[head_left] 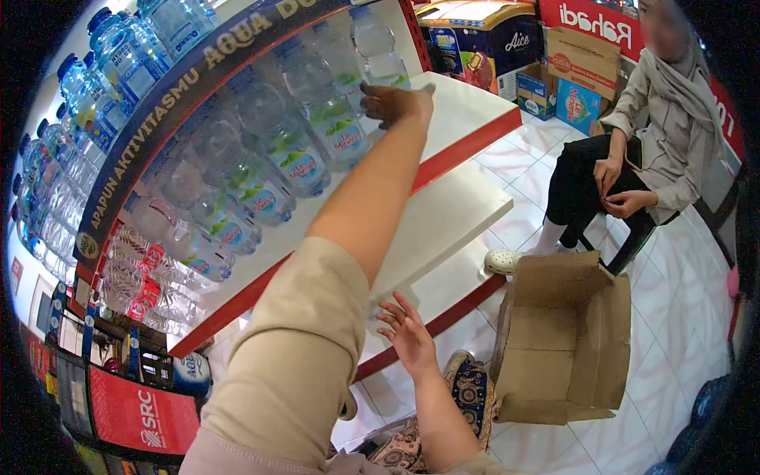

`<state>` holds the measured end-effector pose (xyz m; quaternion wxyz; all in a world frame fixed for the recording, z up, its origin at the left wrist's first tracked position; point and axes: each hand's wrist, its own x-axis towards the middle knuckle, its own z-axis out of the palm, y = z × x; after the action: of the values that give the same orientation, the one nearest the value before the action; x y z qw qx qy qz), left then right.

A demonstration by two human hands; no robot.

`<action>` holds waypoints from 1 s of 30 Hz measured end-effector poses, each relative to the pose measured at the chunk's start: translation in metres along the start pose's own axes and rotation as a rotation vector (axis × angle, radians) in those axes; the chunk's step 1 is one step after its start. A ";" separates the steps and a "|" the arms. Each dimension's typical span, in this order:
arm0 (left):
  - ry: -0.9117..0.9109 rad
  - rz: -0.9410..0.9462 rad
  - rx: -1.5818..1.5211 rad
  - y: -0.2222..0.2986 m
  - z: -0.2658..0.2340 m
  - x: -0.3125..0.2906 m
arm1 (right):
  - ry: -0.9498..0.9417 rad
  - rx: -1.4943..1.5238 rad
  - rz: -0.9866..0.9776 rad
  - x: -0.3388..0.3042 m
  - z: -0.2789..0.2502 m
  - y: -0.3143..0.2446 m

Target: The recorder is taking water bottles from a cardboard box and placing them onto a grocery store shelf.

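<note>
My left hand (393,105) reaches up over the shelf, by the lower part of a clear water bottle (374,39) at the right end of a row. Its fingers stretch leftward, spread apart, and seem to touch the bottle without wrapping round it. Beside it stand several clear water bottles (303,166) with blue, pink and green labels. My right hand (409,334) hangs lower down, in front of the bottom shelf, palm partly showing. Its fingers are spread and hold nothing.
An open cardboard box (546,372) stands on the tiled floor (507,162) to the right. Beyond it a co-worker (665,142) sits on a stool, hands together. Larger bottles (127,63) line the upper shelf. Stacked cartons (582,63) stand at the back; the white lower shelf (451,214) juts out.
</note>
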<state>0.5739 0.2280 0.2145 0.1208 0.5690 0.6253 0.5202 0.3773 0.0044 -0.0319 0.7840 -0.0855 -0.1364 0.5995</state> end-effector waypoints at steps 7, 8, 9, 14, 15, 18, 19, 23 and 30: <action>-0.140 -0.067 0.039 -0.032 0.006 0.016 | 0.003 -0.006 -0.001 -0.001 0.005 0.003; -0.099 -0.058 0.038 -0.034 0.010 0.018 | 0.013 -0.018 -0.004 0.000 0.005 0.001; -0.104 -0.061 0.040 -0.037 0.013 0.021 | 0.023 -0.030 -0.007 0.000 0.004 0.000; -0.035 -0.116 0.074 -0.035 0.026 0.013 | 0.057 -0.046 -0.021 -0.002 -0.004 -0.003; -0.008 -0.111 0.083 -0.043 0.035 0.032 | 0.031 -0.046 -0.002 0.001 0.004 0.003; 0.279 -0.123 0.031 -0.050 0.053 0.045 | 0.039 -0.061 0.003 0.002 0.006 0.005; 0.202 -0.136 0.039 -0.049 0.056 0.040 | 0.051 -0.065 0.000 0.002 0.003 0.004; 0.028 -0.320 -0.211 -0.058 0.066 0.060 | 0.061 -0.061 -0.008 -0.002 0.002 0.001; -0.235 -0.761 0.365 -0.013 0.057 0.105 | 0.044 -0.040 0.008 0.002 0.007 0.006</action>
<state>0.5747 0.3473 0.2261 0.2715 0.3653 0.8542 0.2512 0.3705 0.0081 -0.0269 0.7826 -0.1150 -0.1309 0.5977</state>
